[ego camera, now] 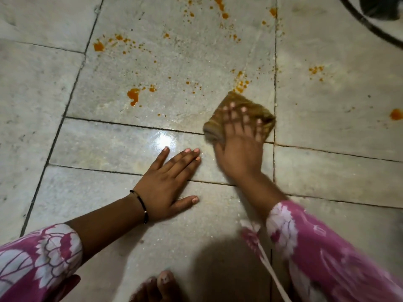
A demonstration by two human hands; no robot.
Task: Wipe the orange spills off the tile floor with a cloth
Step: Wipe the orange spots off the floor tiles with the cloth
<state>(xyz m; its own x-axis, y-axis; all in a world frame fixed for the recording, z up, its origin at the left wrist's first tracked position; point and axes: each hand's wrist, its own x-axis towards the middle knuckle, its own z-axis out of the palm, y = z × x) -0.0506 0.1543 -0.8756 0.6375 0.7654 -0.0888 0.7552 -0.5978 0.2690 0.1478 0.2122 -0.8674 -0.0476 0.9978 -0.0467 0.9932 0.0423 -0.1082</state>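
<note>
My right hand presses flat, fingers spread, on a folded brown cloth lying on the pale tile floor. The hand and cloth are motion-blurred. My left hand rests flat on a wet, shiny tile to the left of the cloth, fingers together, holding nothing. Orange spills dot the tiles beyond: a blob left of the cloth, splatter just past the cloth's far corner, a patch at far left, drops near the top, and a spot at the right edge.
A dark curved object arcs across the top right corner. My toes show at the bottom centre. A white drawstring hangs from the pink floral clothing near my right sleeve.
</note>
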